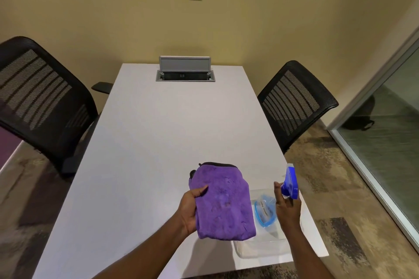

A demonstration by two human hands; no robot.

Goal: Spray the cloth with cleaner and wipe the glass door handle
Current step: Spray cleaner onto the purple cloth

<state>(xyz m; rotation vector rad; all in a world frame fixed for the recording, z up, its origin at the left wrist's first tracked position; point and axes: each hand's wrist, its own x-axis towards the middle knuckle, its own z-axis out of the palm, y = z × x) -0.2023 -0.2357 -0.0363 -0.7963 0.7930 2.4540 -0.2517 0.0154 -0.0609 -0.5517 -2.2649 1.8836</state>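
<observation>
A folded purple cloth (223, 201) is held up above the near end of the white table (158, 131). My left hand (191, 207) grips its left edge, thumb on top. To the right, my right hand (286, 206) holds a spray bottle with a blue trigger head (291, 182); the clear bottle body with a blue label (264, 209) hangs below the hand. The nozzle points away from me, beside the cloth's right edge. No door handle is in view.
A clear plastic tub (260, 249) sits at the table's near right corner under my hands. Black mesh chairs stand left (43, 102) and right (294, 104). A grey cable box (184, 70) is open at the far end. A glass partition (385, 131) runs along the right.
</observation>
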